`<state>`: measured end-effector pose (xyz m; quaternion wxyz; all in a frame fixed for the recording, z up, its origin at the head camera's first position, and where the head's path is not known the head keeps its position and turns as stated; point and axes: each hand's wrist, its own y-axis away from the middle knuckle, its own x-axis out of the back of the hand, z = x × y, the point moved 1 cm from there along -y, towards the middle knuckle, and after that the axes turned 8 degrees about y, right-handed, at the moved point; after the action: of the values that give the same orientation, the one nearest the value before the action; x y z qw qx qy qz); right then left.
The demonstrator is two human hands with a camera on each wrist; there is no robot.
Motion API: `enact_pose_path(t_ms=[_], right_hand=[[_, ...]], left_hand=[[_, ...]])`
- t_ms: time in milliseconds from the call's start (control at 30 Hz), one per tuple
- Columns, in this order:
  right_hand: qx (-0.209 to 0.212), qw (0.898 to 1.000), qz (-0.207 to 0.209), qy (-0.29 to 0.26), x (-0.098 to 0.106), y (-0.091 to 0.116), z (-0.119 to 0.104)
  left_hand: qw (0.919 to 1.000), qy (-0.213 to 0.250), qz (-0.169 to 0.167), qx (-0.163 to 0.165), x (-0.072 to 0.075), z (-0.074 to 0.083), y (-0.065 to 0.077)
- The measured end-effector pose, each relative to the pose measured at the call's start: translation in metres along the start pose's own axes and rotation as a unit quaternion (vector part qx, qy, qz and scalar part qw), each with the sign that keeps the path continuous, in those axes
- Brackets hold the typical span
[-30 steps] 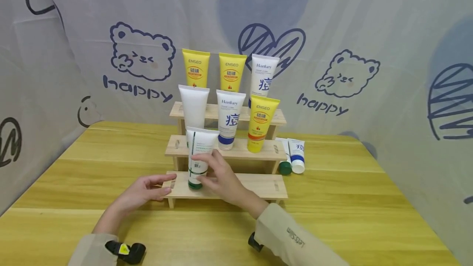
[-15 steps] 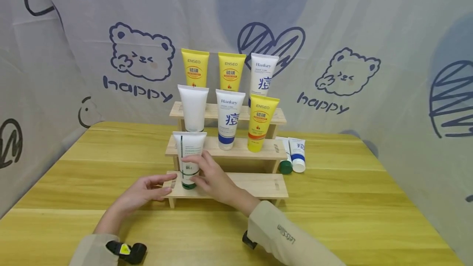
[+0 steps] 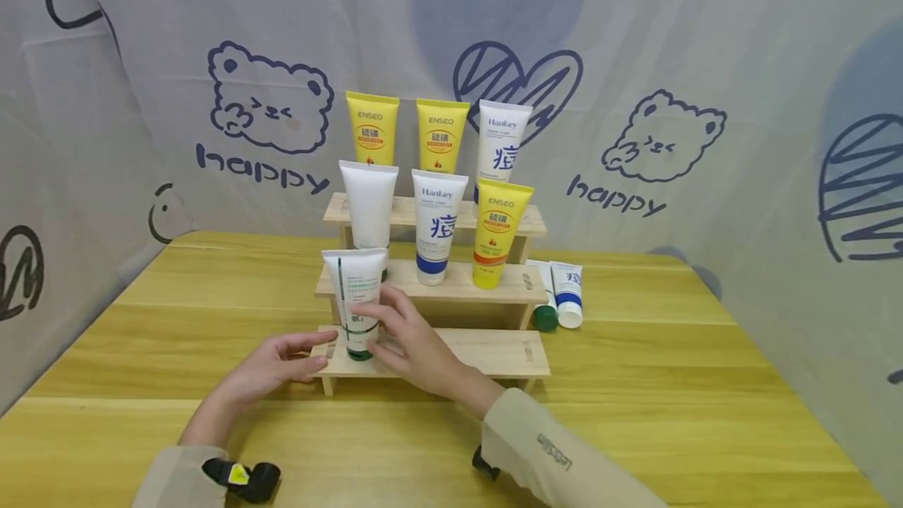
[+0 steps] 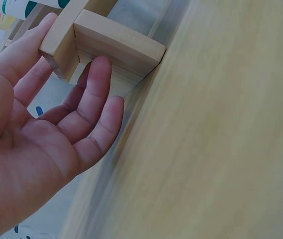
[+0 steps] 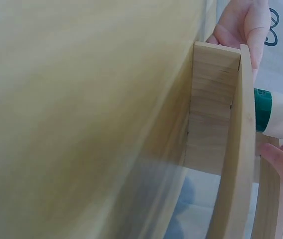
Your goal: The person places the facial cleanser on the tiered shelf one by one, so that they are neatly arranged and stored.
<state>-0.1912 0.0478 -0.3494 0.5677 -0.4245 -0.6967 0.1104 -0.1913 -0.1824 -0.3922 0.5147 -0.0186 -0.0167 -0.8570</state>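
A white squeeze tube with green cap and lettering (image 3: 361,288) stands cap-down at the left end of the bottom shelf. My right hand (image 3: 416,343) is curled round its right side. One finger lies across the tube's front; the thumb is low beside the cap, a small gap showing in the right wrist view. My left hand (image 3: 271,363) grips the left end of the wooden tiered stand (image 3: 466,351). In the left wrist view, this hand (image 4: 56,124) has a digit along the board's top and bent fingers near the leg.
A plain white tube (image 3: 368,206), a blue-and-white tube (image 3: 437,230) and a yellow tube (image 3: 499,234) stand on the middle shelf. Yellow and white tubes (image 3: 371,128) line the top shelf. Two tubes (image 3: 567,296) lie on the table (image 3: 635,382) right of the stand.
The green-capped tube has shifted left along the bottom shelf, mostly in the first half second. My right hand has followed it left. The left hand keeps its place.
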Motion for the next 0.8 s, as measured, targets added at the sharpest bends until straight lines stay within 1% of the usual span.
enact_pose_path(t_ms=[167, 267, 367, 433, 533, 700, 800], right_hand=[[-0.03, 0.999, -0.016, -0.004, 0.003, 0.01, -0.001], [-0.065, 0.997, -0.021, -0.039, 0.007, 0.017, -0.002], [-0.103, 0.99, -0.017, -0.093, 0.01, 0.024, -0.002], [-0.122, 0.986, -0.011, -0.117, 0.012, 0.027, -0.002], [-0.125, 0.984, -0.009, -0.124, 0.016, 0.031, -0.002], [-0.111, 0.989, -0.016, -0.098, 0.025, 0.038, -0.001], [-0.109, 0.99, -0.01, -0.085, 0.033, 0.044, 0.0]], left_hand=[[1.0, -0.002, 0.005, 0.005, -0.001, 0.001, -0.001], [0.9999, -0.003, 0.009, 0.008, -0.001, 0.001, -0.001], [0.9999, -0.003, 0.012, 0.01, -0.001, 0.001, -0.001], [0.9999, -0.003, 0.013, 0.011, 0.0, 0.001, -0.001], [0.9999, -0.002, 0.013, 0.01, 0.0, 0.001, -0.001], [0.9999, -0.004, 0.01, 0.011, 0.0, 0.001, -0.001], [0.9999, -0.004, 0.009, 0.011, 0.0, 0.001, -0.001]])
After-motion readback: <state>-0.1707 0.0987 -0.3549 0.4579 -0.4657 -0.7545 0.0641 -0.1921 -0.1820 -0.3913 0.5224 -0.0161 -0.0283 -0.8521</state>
